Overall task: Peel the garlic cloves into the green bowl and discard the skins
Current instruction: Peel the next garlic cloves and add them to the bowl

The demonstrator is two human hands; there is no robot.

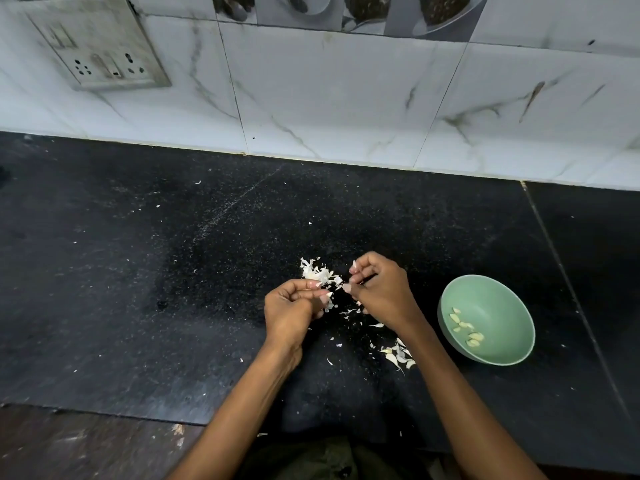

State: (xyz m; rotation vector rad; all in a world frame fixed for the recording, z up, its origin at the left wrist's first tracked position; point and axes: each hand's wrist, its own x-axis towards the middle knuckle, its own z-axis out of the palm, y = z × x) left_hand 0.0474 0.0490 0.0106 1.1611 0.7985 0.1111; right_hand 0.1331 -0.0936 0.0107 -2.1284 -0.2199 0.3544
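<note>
My left hand (294,306) and my right hand (377,289) meet above the black counter, fingers curled, pinching a small garlic clove (338,285) between their fingertips; the clove is mostly hidden. A heap of white garlic skins (317,271) lies on the counter just behind my left fingers. More skins (398,355) lie under my right forearm. The green bowl (498,299) stands to the right of my right hand and holds several peeled cloves (465,329).
The black stone counter (173,289) is strewn with small skin flakes around my hands. A tiled marble-look wall (346,98) rises behind it, with a switch and socket plate (100,46) at the upper left. The counter's front edge runs along the bottom left.
</note>
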